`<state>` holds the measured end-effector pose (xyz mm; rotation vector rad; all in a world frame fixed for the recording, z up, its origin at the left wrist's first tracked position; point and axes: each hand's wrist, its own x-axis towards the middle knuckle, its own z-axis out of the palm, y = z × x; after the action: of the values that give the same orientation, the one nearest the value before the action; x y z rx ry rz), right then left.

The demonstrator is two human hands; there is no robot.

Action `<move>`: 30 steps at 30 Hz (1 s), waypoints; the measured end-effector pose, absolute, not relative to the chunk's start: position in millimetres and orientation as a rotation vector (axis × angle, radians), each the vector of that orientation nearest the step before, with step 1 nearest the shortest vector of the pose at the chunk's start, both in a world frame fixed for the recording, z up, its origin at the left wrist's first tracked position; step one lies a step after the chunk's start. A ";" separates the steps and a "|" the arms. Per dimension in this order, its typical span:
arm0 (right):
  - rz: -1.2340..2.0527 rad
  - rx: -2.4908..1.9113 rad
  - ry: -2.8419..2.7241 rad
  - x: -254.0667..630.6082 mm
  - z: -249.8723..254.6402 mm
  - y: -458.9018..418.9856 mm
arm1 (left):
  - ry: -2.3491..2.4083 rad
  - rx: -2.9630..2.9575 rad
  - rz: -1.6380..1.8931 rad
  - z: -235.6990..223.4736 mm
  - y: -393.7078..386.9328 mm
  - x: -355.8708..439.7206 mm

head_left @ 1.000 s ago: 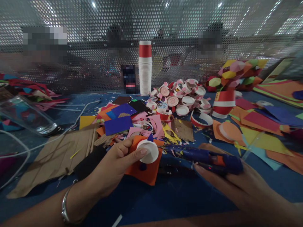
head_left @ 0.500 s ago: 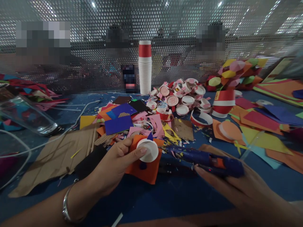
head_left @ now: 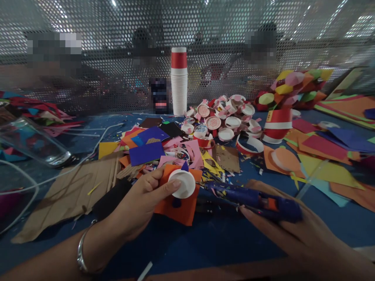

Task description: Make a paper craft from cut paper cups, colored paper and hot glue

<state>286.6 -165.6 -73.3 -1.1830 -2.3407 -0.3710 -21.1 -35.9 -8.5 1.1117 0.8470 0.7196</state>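
Observation:
My left hand (head_left: 140,205) is closed on a cut-off white paper cup bottom (head_left: 182,183), pinching its rim between thumb and fingers over an orange paper square (head_left: 178,208). A small dark blue paper piece (head_left: 185,167) pokes up behind the cup bottom. My right hand (head_left: 295,232) is wrapped round a blue glue gun (head_left: 254,199) with an orange trigger. The gun's nozzle points left, a short way from the cup bottom. A silver bracelet (head_left: 80,253) is on my left wrist.
Coloured paper scraps (head_left: 152,148) litter the blue table. A stack of white cups (head_left: 179,84) stands at the back, beside a pile of cut cup bottoms (head_left: 225,119) and a red cup (head_left: 277,125). Brown cardboard (head_left: 70,191) lies left, a clear container (head_left: 32,142) beyond. A perforated metal screen (head_left: 117,47) closes the back.
The view has shifted slightly. Both hands keep their grips, with the cup bottom and the glue gun staying almost where they were.

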 end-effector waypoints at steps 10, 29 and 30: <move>-0.123 -1.242 -2.195 280.2 -70.4 -165.9 | 0.849 1.108 0.724 -9.3 -36.6 -22.6; -0.154 -1.349 -2.092 255.1 -46.3 -158.7 | 0.851 1.066 0.749 -9.3 -33.6 -21.6; -0.165 -1.364 -2.093 254.5 -46.3 -158.6 | 0.849 1.061 0.748 -8.9 -33.4 -21.5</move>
<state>254.5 -158.6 -46.3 -1.3636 -2.0928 -0.1646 -21.5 -33.4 -8.9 1.0607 0.8494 0.7475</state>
